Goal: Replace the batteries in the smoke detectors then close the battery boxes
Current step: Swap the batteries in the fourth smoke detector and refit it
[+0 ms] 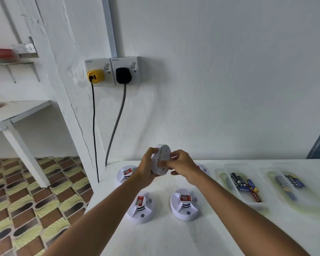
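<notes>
A round white smoke detector [162, 156] is held upright above the white table [174, 235], its flat back facing right. My left hand [146, 167] grips its left rim. My right hand [181, 162] has its fingers curled on the back plate. Three more detectors with red stickers lie on the table: one at the back left [127, 173], one at the front left [141, 207], one at the front middle [185, 204]. Another detector [203, 169] is mostly hidden behind my right wrist. A clear tray [246, 197] at the right holds several batteries [243, 183].
A second clear tray [303, 202] with a few batteries [290, 182] lies further right. Two wall sockets carry a yellow plug [95, 76] and a black plug [123, 75], their cables hanging to the table's back left corner. A white shelf [17, 111] and patterned floor are at left.
</notes>
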Action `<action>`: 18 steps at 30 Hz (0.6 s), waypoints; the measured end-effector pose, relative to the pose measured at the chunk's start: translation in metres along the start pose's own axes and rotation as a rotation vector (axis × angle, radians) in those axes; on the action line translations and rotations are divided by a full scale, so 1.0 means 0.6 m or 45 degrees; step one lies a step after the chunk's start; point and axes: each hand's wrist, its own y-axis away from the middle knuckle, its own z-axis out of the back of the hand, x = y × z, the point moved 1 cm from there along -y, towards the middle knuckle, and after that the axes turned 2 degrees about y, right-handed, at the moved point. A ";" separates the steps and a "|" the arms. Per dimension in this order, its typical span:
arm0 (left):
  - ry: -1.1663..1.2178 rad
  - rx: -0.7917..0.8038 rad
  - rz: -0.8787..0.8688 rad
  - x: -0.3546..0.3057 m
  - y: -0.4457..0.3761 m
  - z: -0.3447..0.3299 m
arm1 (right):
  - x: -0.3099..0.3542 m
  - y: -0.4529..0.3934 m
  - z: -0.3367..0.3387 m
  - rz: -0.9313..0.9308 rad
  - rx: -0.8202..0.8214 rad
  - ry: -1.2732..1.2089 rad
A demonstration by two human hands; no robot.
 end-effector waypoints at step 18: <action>0.049 -0.231 0.085 0.005 0.058 -0.071 | 0.046 0.069 0.052 0.123 0.323 0.250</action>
